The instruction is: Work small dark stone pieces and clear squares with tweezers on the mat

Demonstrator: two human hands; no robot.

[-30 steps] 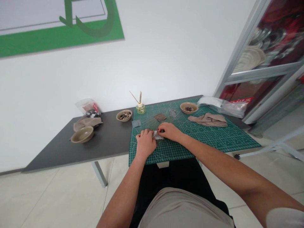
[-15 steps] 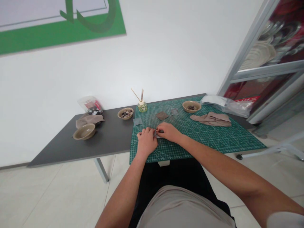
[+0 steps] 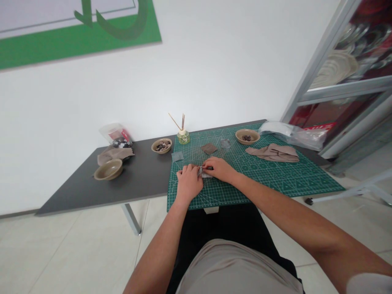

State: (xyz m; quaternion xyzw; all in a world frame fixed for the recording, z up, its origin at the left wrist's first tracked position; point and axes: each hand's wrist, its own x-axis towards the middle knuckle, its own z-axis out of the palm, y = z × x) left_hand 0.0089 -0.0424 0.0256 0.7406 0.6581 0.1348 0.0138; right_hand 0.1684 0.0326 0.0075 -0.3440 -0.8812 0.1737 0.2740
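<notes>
My left hand [image 3: 190,179] rests low over the green cutting mat [image 3: 257,179], its thumb and fingers closed on the edge of a small pale grey sheer pouch [image 3: 207,175]. From the other side, my right hand [image 3: 221,170] pinches the same piece near its top, the fingertips of both hands almost touching. Most of the pouch is hidden by the fingers, and whether anything is inside it I cannot tell. Just beyond the hands lie a grey sheer square [image 3: 177,156], a brown square [image 3: 209,148] and a clear, whitish piece [image 3: 226,143].
Tan bowls of dark and pinkish stones stand left [image 3: 161,152] and right [image 3: 246,143]. A reed diffuser [image 3: 183,138] is near the wall. Brown cloth [image 3: 272,153] and a plastic bag [image 3: 294,134] lie right. Another tan bowl [image 3: 109,170], cloth [image 3: 114,154] and clear bag [image 3: 114,132] sit left.
My right hand has shifted very slightly, and a little more of the pale pouch shows beneath its fingers. Both hands keep their hold.
</notes>
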